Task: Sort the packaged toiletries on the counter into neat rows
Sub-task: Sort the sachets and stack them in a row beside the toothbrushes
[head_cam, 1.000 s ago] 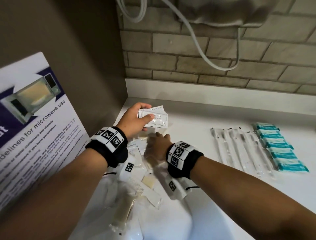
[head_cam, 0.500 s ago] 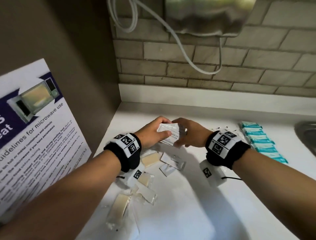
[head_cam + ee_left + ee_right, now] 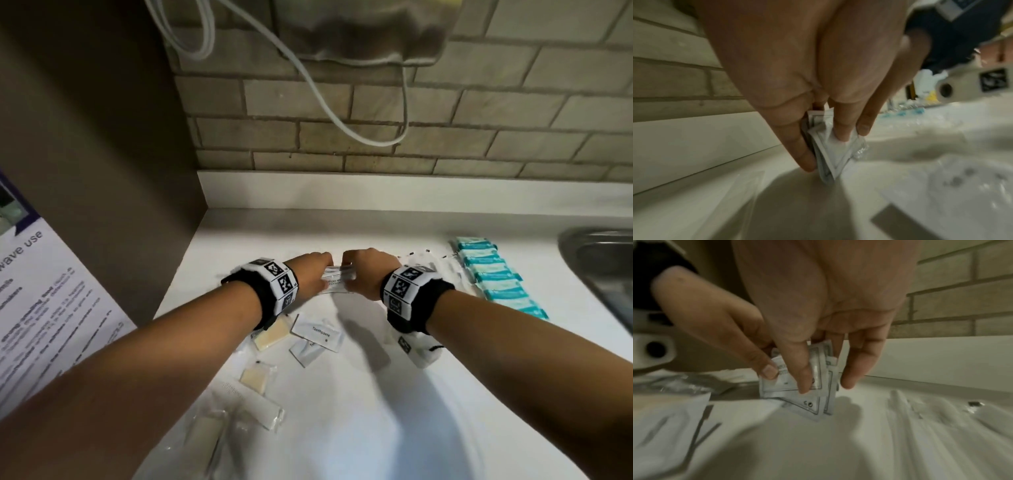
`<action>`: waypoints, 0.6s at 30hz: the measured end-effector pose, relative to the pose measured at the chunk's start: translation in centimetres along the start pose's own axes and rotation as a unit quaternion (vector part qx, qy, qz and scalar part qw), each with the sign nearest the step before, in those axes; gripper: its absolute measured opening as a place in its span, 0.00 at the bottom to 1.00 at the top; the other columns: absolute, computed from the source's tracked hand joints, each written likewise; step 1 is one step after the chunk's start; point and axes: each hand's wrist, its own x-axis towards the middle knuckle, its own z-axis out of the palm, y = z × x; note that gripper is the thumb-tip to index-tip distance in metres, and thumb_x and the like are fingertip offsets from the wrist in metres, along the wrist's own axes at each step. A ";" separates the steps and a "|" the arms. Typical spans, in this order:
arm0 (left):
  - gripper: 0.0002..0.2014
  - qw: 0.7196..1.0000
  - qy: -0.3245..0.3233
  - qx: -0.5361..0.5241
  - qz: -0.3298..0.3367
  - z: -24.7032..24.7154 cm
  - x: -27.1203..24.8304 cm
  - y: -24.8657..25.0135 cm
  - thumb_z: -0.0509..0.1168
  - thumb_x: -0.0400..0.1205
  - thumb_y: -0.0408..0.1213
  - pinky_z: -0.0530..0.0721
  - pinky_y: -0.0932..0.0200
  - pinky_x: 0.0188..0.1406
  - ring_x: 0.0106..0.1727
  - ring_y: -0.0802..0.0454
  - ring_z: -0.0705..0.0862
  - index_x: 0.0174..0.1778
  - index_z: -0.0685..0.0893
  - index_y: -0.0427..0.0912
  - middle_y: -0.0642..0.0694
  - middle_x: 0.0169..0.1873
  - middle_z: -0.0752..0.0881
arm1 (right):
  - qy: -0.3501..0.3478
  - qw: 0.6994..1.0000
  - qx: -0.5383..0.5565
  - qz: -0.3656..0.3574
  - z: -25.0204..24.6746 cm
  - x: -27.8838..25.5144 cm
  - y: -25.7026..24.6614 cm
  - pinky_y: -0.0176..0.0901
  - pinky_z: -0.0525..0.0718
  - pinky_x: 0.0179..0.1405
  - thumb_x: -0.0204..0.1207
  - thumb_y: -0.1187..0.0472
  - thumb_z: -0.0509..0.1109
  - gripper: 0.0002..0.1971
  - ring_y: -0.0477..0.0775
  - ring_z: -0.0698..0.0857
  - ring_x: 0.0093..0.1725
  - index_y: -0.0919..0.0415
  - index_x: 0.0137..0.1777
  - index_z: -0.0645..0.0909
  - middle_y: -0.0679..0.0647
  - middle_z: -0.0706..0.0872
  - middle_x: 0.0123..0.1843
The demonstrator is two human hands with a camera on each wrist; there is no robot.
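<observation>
A small stack of white sachets stands on edge between both hands, its lower corners at the white counter. My left hand pinches the left end, thumb against fingers, which is plain in the left wrist view. The right hand grips the right end, its thumb across the sachets. Loose toothpaste packets, soap packets and a comb packet lie in a heap near my left forearm. At the right lies a row of teal packets.
Wrapped toothbrushes lie in a row beside the teal packets, partly hidden by my right wrist. A steel sink sits at the far right edge. A brick wall and white upstand close the back, a brown side wall with a poster the left.
The right hand left the loose heap and joined the left hand on the sachet stack. Both hands then lowered the stack, turning it on edge at the counter.
</observation>
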 end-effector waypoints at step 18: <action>0.22 0.995 -0.072 -0.014 -0.060 1.9 0.8 -0.3 0.58 0.83 0.34 0.78 0.46 0.62 0.59 0.37 0.80 0.74 0.66 0.38 0.39 0.68 0.66 | -0.089 0.996 -0.015 -0.015 2.4 1.4 0.2 0.51 0.80 0.57 0.80 0.64 0.63 0.20 0.65 0.82 0.62 0.67 0.71 0.71 0.62 0.73 0.68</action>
